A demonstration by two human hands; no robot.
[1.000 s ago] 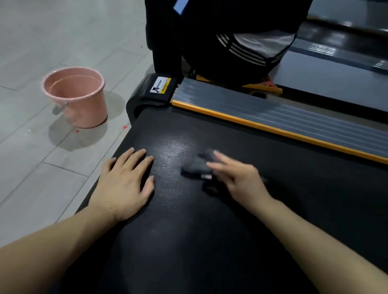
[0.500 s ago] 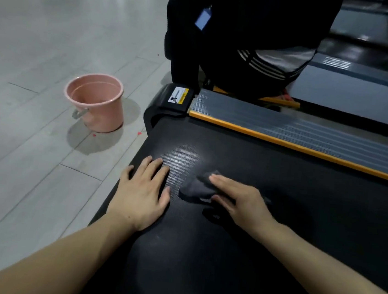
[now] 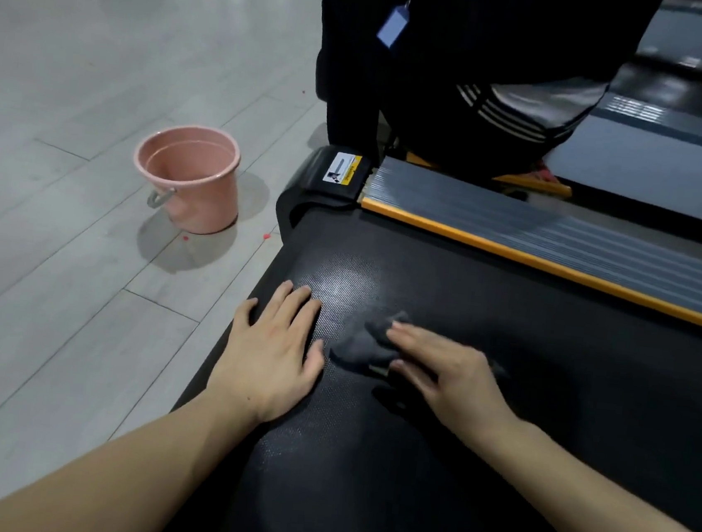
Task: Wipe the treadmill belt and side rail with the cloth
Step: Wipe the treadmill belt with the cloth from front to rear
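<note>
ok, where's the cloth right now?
In the head view the dark cloth lies on the treadmill belt, under the right hand's fingers, just right of the left hand.

The black treadmill belt (image 3: 505, 347) has lots of open room to the right and toward the near side. The left hand (image 3: 275, 353) lies flat near the belt's left end, just beside the right hand (image 3: 450, 376), which presses on the dark cloth (image 3: 358, 349), so little room is left between them. Past the belt runs the grey side rail (image 3: 560, 240) with its orange edge. A seated person (image 3: 491, 72) in dark clothes blocks the space behind the rail. A pink bucket (image 3: 190, 175) stands on the floor (image 3: 80, 64), well apart from the belt.
</note>
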